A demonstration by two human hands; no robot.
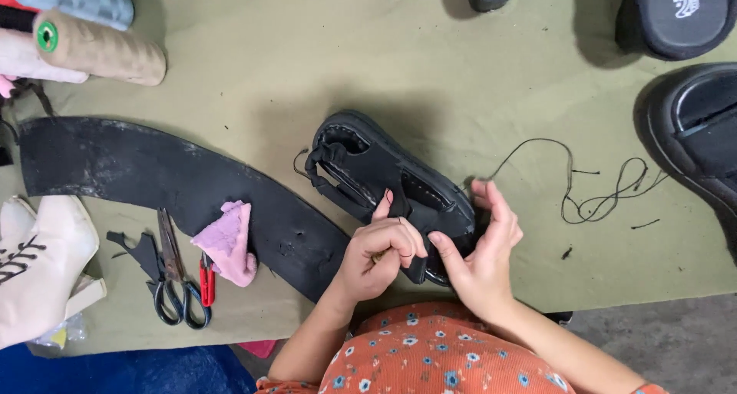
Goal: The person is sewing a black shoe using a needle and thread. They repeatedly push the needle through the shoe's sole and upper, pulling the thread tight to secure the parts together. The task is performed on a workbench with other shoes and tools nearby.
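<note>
A black sandal (361, 160) lies on the olive-green table cover, toe end toward me. My left hand (380, 256) pinches a black strap of the sandal between thumb and fingers. My right hand (484, 248) grips the sandal's near end, with the thumb on top and the fingers around its side. A black thread (591, 202) runs in loops from the sandal out to the right.
A long curved black rubber sheet (153, 179) lies to the left, with a pink cloth (228, 240), black scissors (170, 275) and a red snipper (207, 280) by it. Thread cones (100, 49) are at top left, a cream boot (38, 263) at left. More black sandals (691, 125) sit at right.
</note>
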